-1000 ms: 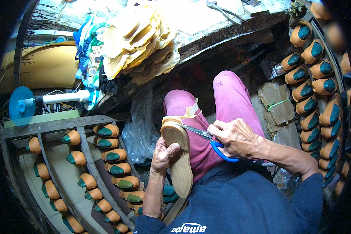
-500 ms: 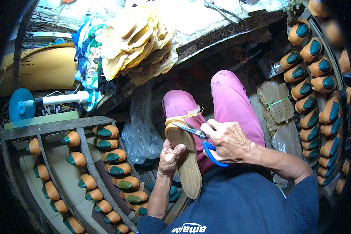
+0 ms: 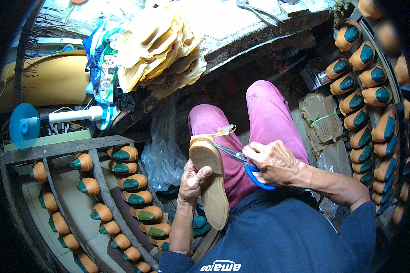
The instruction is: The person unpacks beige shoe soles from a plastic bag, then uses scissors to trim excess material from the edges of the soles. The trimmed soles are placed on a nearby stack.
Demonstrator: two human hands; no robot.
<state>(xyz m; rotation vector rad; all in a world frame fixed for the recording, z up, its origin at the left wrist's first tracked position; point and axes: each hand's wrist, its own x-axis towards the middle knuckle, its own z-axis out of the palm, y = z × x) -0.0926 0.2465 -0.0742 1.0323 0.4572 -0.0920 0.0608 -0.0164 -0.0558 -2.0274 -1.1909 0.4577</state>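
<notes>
My left hand [image 3: 192, 181] is closed round the edge of a tan shoe sole [image 3: 209, 193], thumb on its patterned face. The sole is tilted, its upper end over my left knee and its lower end by my shirt. A pale strip of trimmed material [image 3: 219, 131] sticks out past its upper end. My right hand [image 3: 274, 164] grips a pair of scissors [image 3: 255, 176] with blue handles. Their metal blades point left and reach the rim at the sole's upper end. How far apart the blades are is hard to see.
A wooden rack [image 3: 93, 157] with rows of orange and green shoes stands at left. More such shoes [image 3: 360, 119] line the right side. A stack of pale soles [image 3: 161, 50] lies on the workbench, near pliers [image 3: 259, 11]. Tied tan soles [image 3: 322, 119] and a plastic bag [image 3: 161, 166] lie low down.
The scissors and my right hand have shifted slightly right and drawn back along the rim. The sole has moved a little left in my left hand.
</notes>
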